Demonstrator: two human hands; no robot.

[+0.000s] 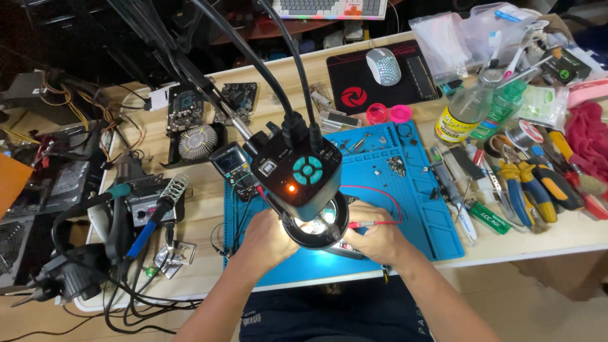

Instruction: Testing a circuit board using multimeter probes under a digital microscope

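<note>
My left hand (269, 237) and right hand (373, 237) rest on the bright blue rubber work mat (437, 231). At twelve o'clock hangs the black box-shaped microscope head (297, 174), with teal buttons and one orange light. A thin red probe wire (380, 193) loops at two o'clock; further off sit two round pink plastic lids (388, 114) and a black mouse pad with a red emblem (354, 79).

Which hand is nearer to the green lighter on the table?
The right hand. It holds a red probe just left of the green lighter, while the left hand is farther away, on the other side of the microscope's ring light.
</note>
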